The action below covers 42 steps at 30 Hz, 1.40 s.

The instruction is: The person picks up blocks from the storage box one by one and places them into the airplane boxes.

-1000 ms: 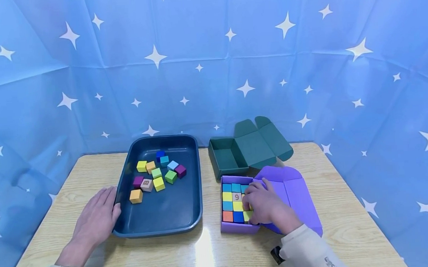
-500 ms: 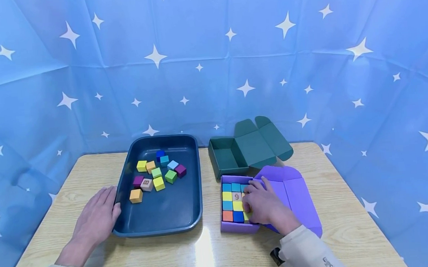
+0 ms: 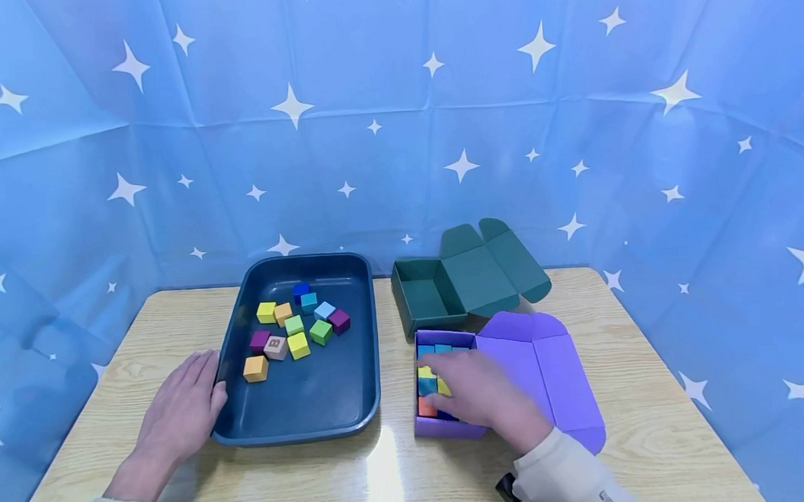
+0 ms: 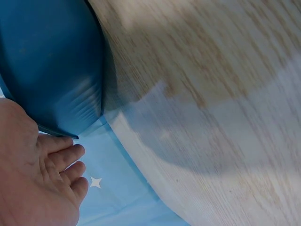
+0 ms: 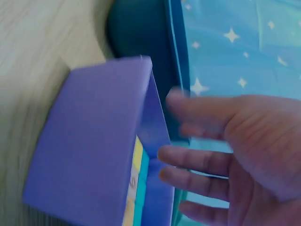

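Bright Head View, Dimmer Wrist Views

Bright, even light fills the head view; a white glare streak marks the worktop. A soft shadow lies beside the left forearm. Broad shadows dim the left wrist view. In the right wrist view, the right hand's thumb blurs.

1. My head camera is looking forward and down at the bench from farther off.
2. My left-wrist camera is facing the blue tray closely.
3. My right-wrist camera is facing the purple box closely.
4. Head and left wrist are sharing the tray; head and right wrist, the box.
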### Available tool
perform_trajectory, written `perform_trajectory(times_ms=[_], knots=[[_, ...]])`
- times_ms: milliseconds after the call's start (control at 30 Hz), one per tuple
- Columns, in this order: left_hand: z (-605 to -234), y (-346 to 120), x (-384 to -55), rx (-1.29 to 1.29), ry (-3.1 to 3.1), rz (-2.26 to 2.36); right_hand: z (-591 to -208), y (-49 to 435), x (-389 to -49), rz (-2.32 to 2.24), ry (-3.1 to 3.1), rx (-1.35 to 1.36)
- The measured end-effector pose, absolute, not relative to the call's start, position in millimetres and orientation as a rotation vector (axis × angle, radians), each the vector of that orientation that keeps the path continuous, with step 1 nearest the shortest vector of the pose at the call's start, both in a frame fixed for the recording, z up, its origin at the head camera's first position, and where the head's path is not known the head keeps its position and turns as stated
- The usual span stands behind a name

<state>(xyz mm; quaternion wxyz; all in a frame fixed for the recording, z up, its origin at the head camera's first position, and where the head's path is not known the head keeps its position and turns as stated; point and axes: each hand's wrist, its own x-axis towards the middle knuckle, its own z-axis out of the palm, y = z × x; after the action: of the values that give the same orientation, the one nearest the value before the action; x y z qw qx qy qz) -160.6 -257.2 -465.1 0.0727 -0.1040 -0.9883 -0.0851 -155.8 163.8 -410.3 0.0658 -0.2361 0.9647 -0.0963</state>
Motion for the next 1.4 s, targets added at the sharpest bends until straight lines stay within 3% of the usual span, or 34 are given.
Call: perform_trajectory(times_ms=[767, 1400], knots=[[-465, -256, -160, -0.299, -2.981, -0.266, -422, 136, -152, -0.358, 2.773, -0.782], [-466, -257, -160, -0.296, -2.973, -0.278, -422, 180, -148, -0.298, 2.866, -0.697]])
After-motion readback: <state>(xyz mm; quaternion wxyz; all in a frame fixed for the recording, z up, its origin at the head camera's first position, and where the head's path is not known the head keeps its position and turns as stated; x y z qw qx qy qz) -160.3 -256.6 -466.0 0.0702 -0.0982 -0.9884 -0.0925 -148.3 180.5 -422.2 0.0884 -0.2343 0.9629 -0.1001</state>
